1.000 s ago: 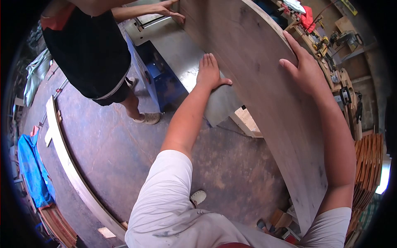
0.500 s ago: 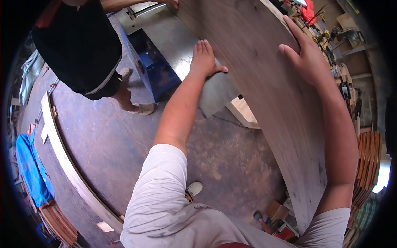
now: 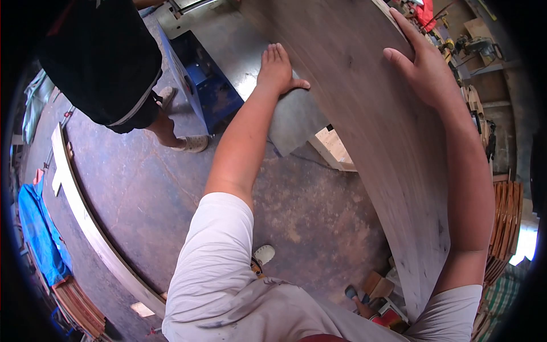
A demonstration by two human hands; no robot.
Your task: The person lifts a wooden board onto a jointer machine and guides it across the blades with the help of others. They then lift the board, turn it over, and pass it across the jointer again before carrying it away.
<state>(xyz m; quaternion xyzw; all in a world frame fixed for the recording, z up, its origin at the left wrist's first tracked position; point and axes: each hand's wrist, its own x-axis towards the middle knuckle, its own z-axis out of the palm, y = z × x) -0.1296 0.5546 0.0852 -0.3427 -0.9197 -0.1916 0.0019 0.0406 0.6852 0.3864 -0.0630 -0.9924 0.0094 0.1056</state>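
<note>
A long, wide brown wooden board (image 3: 370,108) runs from the top of the view down to the lower right, lying partly over a grey metal machine table (image 3: 302,117). My left hand (image 3: 277,71) rests flat on that metal surface, fingers together and pointing away, its thumb stretched out to the board's left edge. At the board's right side, my right hand (image 3: 421,71) holds the edge, thumb over the top face and fingers along the outer side. The board's far end is cut off by the view.
Another person in dark clothes (image 3: 102,68) stands at upper left beside the machine's blue base (image 3: 213,94). A long pale wooden strip (image 3: 91,222) lies on the floor at left. Stacked wooden parts (image 3: 504,222) and a cluttered bench (image 3: 478,97) line the right.
The other person's forearm and hand, reaching toward the board's far end before, have mostly left the view. The view has shifted slightly; my hands keep nearly the same places by the board.
</note>
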